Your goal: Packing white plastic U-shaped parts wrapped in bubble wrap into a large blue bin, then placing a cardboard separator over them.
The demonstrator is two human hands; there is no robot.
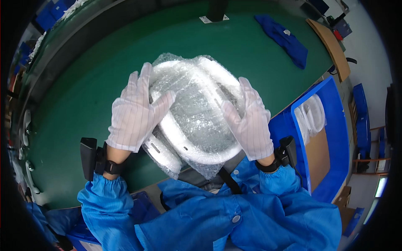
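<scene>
A bubble-wrapped bundle of white curved parts (197,121) is in front of me, over the near part of the green table. Clear bubble wrap covers rounded white rims, and small dark slots show on two of them. My left hand (136,109), in a white striped glove, holds the bundle's left side, thumb lying over the wrap and fingers stretched along the edge. On the opposite side my right hand (250,121), gloved alike, grips the bundle with its thumb on top and fingers along the outer edge. Parts of the fingers are hidden behind the bundle.
The green table (96,79) spreads ahead. A blue cloth (282,39) lies at its far right, near a brown board (331,48). At my right, a blue bin (341,138) holds wrapped white parts (310,115) and cardboard. A dark post's base plate (214,19) stands at the back.
</scene>
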